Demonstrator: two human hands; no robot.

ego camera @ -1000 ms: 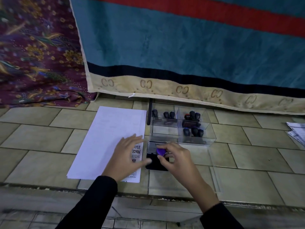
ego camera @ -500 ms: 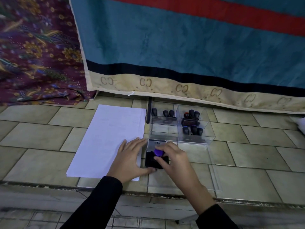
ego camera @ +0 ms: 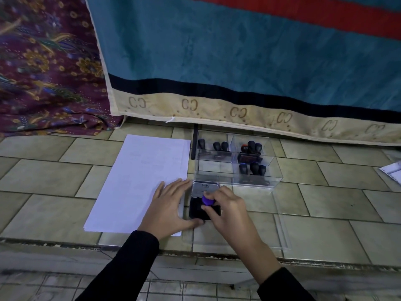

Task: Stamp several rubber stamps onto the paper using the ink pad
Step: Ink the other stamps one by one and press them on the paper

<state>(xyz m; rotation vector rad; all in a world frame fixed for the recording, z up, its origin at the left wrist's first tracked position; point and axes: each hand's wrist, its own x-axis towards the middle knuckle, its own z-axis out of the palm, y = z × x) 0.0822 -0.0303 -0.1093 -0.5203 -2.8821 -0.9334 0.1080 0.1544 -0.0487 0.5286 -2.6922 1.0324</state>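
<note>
The purple-topped stamp stands on the black ink pad, pinched at its knob by the curled fingers of the right hand. The ink pad's lid is tipped open on its far side. Left of the ink pad, the left hand lies flat with fingers spread on the white paper, its thumb touching the pad's near edge. Just beyond the ink pad sits a clear box with dark stamps in its compartments, and behind that hangs a blue towel. Ink pad, paper and box rest on tan tiles
</note>
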